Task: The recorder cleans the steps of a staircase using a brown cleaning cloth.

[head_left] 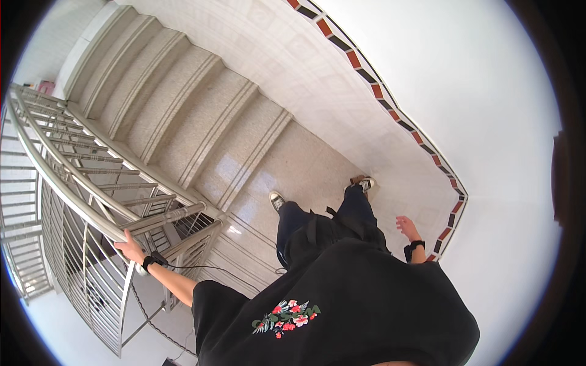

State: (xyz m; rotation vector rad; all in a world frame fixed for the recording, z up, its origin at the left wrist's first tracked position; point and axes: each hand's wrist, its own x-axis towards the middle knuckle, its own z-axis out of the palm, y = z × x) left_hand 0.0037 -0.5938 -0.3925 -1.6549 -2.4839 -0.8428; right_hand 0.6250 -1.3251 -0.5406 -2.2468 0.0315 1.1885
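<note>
My left hand (130, 248) is closed over the metal handrail (84, 208) of a stair railing, at the left of the view. A black wristband with a small dark device (158, 258) sits on that wrist, and a thin black cable runs from it towards my body. On the other side, my right hand (407, 227) hangs free near the tiled wall (403, 183), fingers loosely bent and nothing in them. It too has a black band at the wrist. My feet, in dark canvas shoes (276, 200), stand apart on a speckled stone landing (302, 160).
A flight of stone steps (183, 100) with grooved edges extends to the upper left. Metal balusters (114, 186) line its side. Grooved lines (249, 233) cross the floor beside my left leg. A red, black and white tile border (377, 91) runs along the wall.
</note>
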